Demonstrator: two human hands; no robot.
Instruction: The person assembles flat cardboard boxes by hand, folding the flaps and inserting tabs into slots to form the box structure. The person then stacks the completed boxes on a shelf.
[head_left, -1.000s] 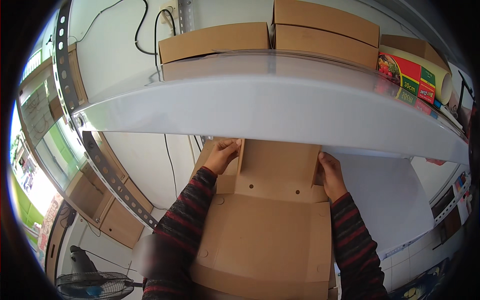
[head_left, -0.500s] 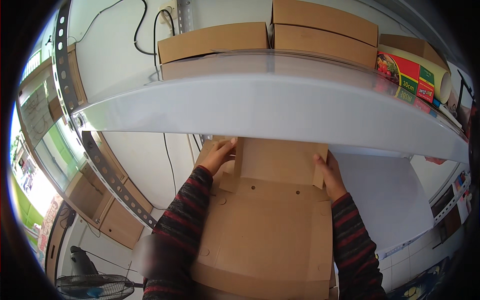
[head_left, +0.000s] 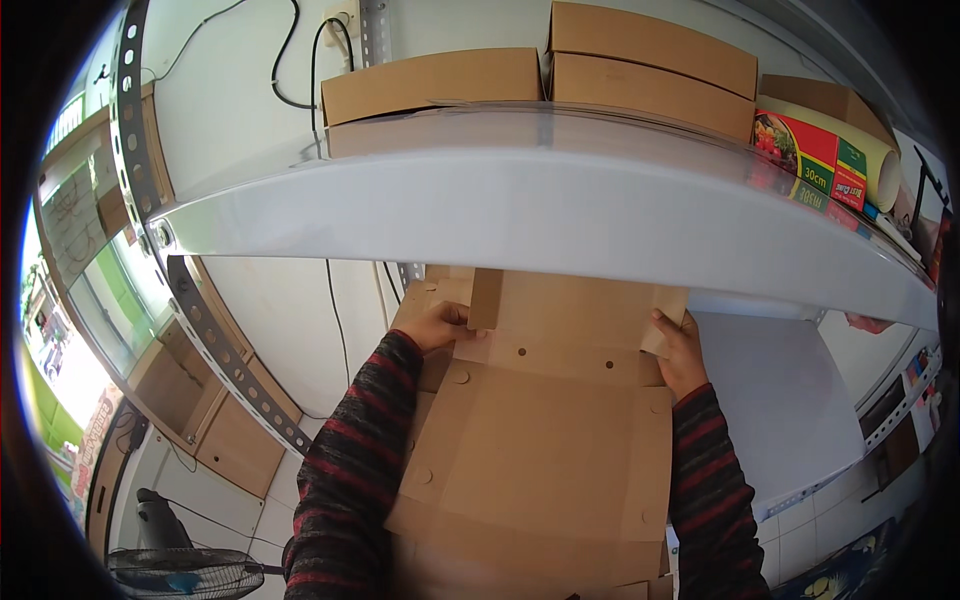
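Observation:
A brown cardboard box (head_left: 545, 440), unfolded with creases, tabs and two round holes, lies under the white shelf edge. Its far end passes partly out of sight beneath that edge. My left hand (head_left: 440, 328) is closed at the far left corner, fingers pinching beside a small raised side flap (head_left: 486, 298). At the far right corner, my right hand (head_left: 682, 352) grips the other side flap (head_left: 660, 325), thumb on top. More flat cardboard shows beneath and beyond the box at the left.
Across the view runs a white metal shelf (head_left: 480, 205), close above my hands. It carries folded cardboard boxes (head_left: 650, 90) and a red-and-green carton (head_left: 805, 160). A perforated upright (head_left: 215, 330) stands left, with a fan (head_left: 185, 572) below. A white surface (head_left: 775, 400) lies to the right.
The cardboard box has shifted slightly away and to the right. My left hand has come nearer along its left flap. My right hand has moved right, and the right flap is tilted further outward.

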